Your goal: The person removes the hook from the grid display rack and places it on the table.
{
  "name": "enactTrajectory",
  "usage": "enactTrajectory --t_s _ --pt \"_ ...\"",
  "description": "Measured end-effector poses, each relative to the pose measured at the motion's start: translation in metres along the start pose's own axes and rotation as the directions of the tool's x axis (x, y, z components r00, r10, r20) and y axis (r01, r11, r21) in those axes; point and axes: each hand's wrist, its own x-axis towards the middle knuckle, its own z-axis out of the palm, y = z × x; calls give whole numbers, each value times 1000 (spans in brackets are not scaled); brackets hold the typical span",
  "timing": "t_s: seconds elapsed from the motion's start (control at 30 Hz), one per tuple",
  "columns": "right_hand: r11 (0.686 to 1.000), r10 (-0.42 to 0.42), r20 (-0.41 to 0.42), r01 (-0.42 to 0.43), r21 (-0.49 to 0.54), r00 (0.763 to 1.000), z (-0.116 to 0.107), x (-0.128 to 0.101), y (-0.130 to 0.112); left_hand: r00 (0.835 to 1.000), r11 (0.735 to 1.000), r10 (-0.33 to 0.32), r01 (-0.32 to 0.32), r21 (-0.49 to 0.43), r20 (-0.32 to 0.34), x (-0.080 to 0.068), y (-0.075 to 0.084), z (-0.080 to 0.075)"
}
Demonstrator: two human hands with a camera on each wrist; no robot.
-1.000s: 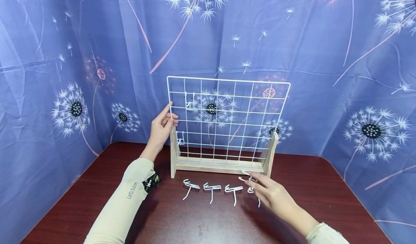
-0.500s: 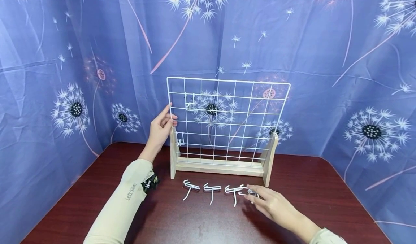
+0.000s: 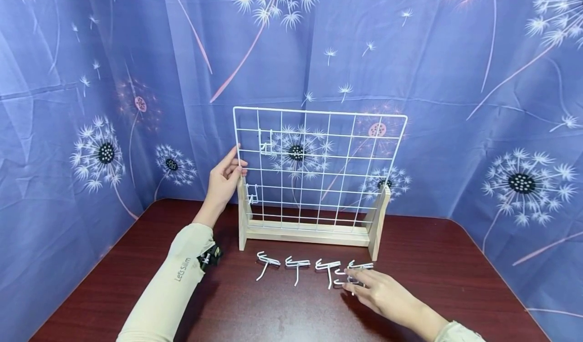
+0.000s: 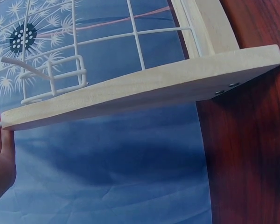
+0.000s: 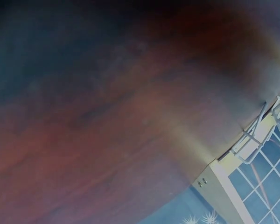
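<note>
Head view shows a white wire hook [image 3: 352,273] lying on the dark red table [image 3: 282,311], last on the right of a row of hooks [image 3: 296,267] just in front of the rack. The right hand [image 3: 380,294] reaches it with loosely curved fingers, fingertips [image 3: 350,272] touching the wire; whether they pinch it I cannot tell. The step in hand looks like picking up the next hook; the next move calls for a firm pinch on the thin wire and a lift toward the grid. The left hand [image 3: 224,180] grips the left edge of the white wire grid panel [image 3: 319,167], which stands upright in its wooden base [image 3: 309,232] with two hooks [image 3: 265,142] already hung. Half a second ago the right hand lay slightly farther from the person, and the hook by it has shifted; the left hand is unchanged.
</note>
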Motion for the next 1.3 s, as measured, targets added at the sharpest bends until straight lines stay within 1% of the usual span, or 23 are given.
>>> enactTrajectory --t_s 0.2,0.6,0.87,0.97,1.03,1.17,1.2,1.27,1.3 --pt "999 -46 -11 46 -26 999 1 -1 0 1000 1000 3 -3 -1 0 0 0 1" --pt "997 -50 36 52 -56 998 0 1 -3 1000 1000 -12 12 0 -1 2 0 2" --pt "994 -77 78 83 -78 994 -3 2 -4 1000 1000 -21 20 -5 -4 2 0 3" --pt "992 -85 100 94 -84 991 -3 2 -4 1000 999 -31 31 -15 -2 2 -2 2" --pt "991 -90 112 100 -92 990 -3 2 -4 1000 1000 -20 20 -20 -5 4 -10 1" --pt "986 -103 125 117 -115 987 -3 2 -5 1000 1000 -26 26 -10 -6 4 -11 0" --pt "985 -104 128 119 -121 986 -3 2 -6 1000 1000 -24 24 -6 -6 4 -11 0" --pt "984 -105 131 121 -127 986 -4 2 -6 999 999 -37 37 -4 -3 3 -4 1" --pt "984 -105 130 121 -127 986 -5 2 -6 1000 999 -31 31 -9 -2 2 -4 2"
